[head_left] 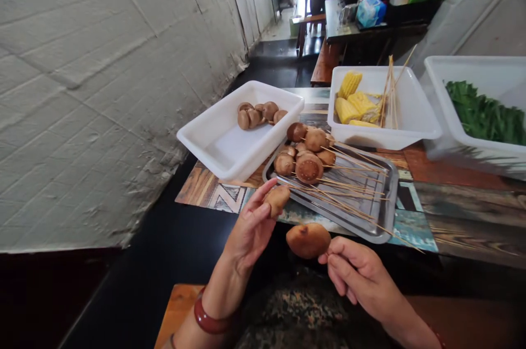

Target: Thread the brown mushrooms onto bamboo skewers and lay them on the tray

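Note:
My left hand [255, 223] is closed around a small brown mushroom [278, 200], held between thumb and fingers. In my right hand [357, 272], the fingers pinch the right edge of a larger brown mushroom [308, 240]; whether a stick lies inside that grip is hidden. The two mushrooms are apart, with the left one higher. Just beyond them, a metal tray [388, 231] holds several skewered mushrooms [309, 167]. Their bamboo sticks [353, 191] point right, and one reaches past the tray's near edge.
A white tub [213, 135] at left contains several loose mushrooms [250, 115]. Behind the tray, another white tub [415, 119] has corn pieces [357, 105] and upright sticks [389, 91]. Leafy greens [485, 113] fill a tub [456, 113] at right. A wall [82, 102] rises at left.

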A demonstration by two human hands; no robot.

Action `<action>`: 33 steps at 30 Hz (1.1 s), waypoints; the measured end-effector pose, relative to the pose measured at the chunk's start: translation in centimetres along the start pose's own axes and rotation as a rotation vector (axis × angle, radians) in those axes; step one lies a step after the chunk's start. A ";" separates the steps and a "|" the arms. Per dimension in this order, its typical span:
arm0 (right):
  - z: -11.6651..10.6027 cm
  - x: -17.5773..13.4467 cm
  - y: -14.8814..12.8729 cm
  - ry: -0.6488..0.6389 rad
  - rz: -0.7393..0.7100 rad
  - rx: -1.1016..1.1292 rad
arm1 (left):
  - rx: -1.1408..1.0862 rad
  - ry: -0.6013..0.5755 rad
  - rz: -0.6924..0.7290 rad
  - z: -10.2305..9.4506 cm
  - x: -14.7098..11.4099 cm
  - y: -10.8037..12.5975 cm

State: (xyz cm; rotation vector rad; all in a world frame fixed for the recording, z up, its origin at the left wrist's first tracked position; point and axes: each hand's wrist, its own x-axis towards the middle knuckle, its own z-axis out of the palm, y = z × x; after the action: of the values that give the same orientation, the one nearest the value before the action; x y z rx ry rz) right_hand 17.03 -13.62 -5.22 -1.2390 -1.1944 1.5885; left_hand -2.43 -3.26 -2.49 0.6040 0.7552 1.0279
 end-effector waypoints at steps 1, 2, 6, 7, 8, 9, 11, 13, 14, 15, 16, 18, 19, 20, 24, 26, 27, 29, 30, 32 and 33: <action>0.1 0.1 0.1 0.000 0.009 -0.002 | 0.024 0.001 0.024 0.0 -0.1 0.2; 0.1 0.2 0.1 -0.004 0.019 -0.004 | 0.044 0.001 0.039 0.0 -0.3 0.3; 0.4 0.4 0.2 -0.025 0.057 -0.008 | 0.090 0.009 0.085 -0.4 -0.9 0.5; 0.4 0.4 0.2 -0.025 0.062 -0.012 | 0.097 0.007 0.095 -0.5 -1.0 0.4; 0.4 0.5 0.2 -0.023 0.065 -0.019 | 0.105 0.003 0.102 -0.7 -1.0 0.3; 0.5 0.5 0.2 -0.020 0.067 -0.030 | 0.114 -0.003 0.105 -0.8 -1.1 0.2; 0.6 0.5 0.1 -0.013 0.072 -0.055 | 0.131 -0.014 0.109 -1.0 -1.2 0.1; 0.8 0.5 0.0 -0.002 0.080 -0.074 | 0.138 -0.032 0.109 -1.2 -1.3 0.1; 1.0 0.4 0.0 0.002 0.084 -0.079 | 0.137 -0.042 0.110 -1.2 -1.3 0.1; 1.1 0.4 0.0 0.007 0.089 -0.083 | 0.134 -0.050 0.111 -1.2 -1.3 0.1; 1.2 0.3 0.0 0.011 0.094 -0.088 | 0.131 -0.055 0.109 -1.2 -1.3 0.1; 1.3 0.3 0.0 0.018 0.100 -0.099 | 0.121 -0.058 0.100 -1.3 -1.4 0.1; 1.4 0.3 0.0 0.021 0.100 -0.104 | 0.115 -0.057 0.093 -1.3 -1.4 0.0; 1.4 0.2 0.1 0.023 0.099 -0.108 | 0.109 -0.059 0.083 -1.3 -1.4 0.0; 1.6 0.2 0.1 0.028 0.100 -0.106 | 0.093 -0.051 0.051 -1.6 -1.5 -0.2; 1.7 0.1 0.0 0.029 0.103 -0.105 | 0.097 -0.015 0.067 -1.6 -1.5 -0.3; 1.8 0.1 -0.1 0.030 0.102 -0.107 | 0.101 0.003 0.080 -1.6 -1.5 -0.3; 1.9 0.0 -0.3 0.030 0.099 -0.114 | 0.105 0.025 0.098 -1.7 -1.4 -0.2; 2.0 -0.1 -0.5 0.027 0.100 -0.117 | 0.107 0.030 0.100 -1.7 -1.4 -0.2; 2.0 -0.2 -0.6 0.018 0.109 -0.124 | 0.117 0.034 0.103 -1.7 -1.3 -0.2; 2.0 -0.2 -0.7 0.015 0.113 -0.128 | 0.125 0.037 0.107 -1.8 -1.3 -0.1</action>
State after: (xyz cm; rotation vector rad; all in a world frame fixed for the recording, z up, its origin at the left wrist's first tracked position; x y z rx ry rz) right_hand 15.14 -14.07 -4.33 -1.4199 -1.2520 1.6017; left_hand -4.14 -4.31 -3.31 0.7414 0.8310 1.0984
